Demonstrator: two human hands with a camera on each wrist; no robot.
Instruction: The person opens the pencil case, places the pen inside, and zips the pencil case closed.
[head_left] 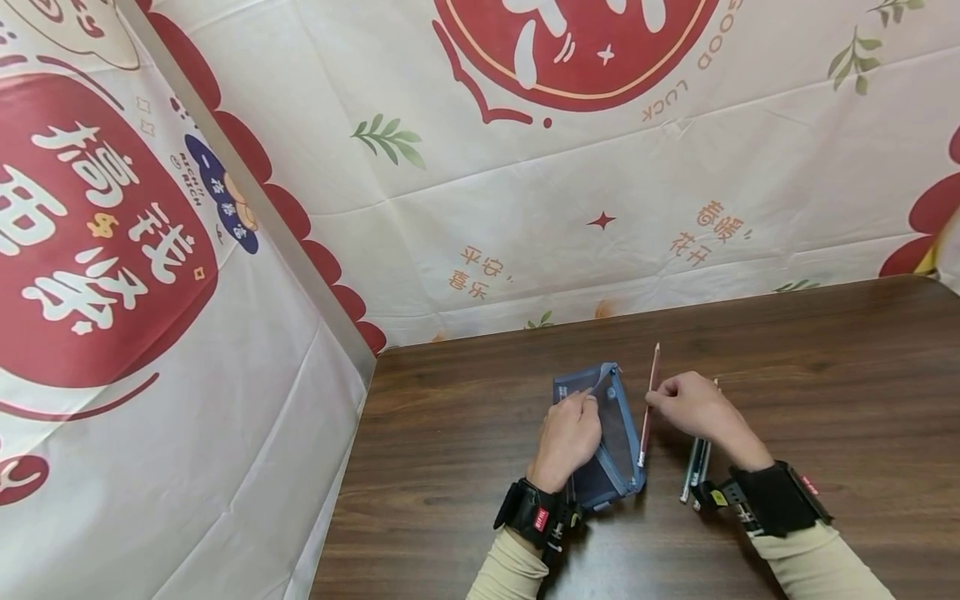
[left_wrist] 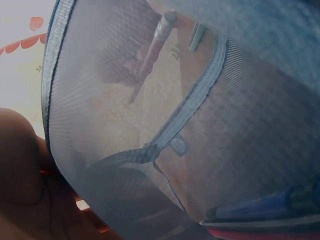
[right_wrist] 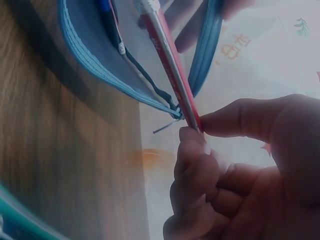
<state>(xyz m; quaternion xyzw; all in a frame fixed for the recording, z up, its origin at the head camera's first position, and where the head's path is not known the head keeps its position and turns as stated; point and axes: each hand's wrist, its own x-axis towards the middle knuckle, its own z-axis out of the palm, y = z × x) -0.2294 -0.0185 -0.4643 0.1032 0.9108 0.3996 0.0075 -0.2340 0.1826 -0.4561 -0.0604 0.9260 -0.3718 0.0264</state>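
brown tabletop (head_left: 435, 450); wrist views alone show blue contents (left_wrist: 265, 206) inside the pouch (head_left: 619, 429).

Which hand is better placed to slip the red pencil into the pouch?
Probably the right hand: it pinches the red pencil close to the open pouch, which the left hand holds.

on the back cloth (head_left: 420, 250), "good luck" curves along a red disc (head_left: 581, 25), with "平安喜乐" and "春暖花开" lower down in brown. the side cloth (head_left: 217, 408) carries large white chinese characters, "搞" among them, on its own disc (head_left: 176, 304), and a small "rich rich" beside it. lettering on a wristband tag (head_left: 541, 518) and the red pencil (right_wrist: 170, 60) is too blurred to read.
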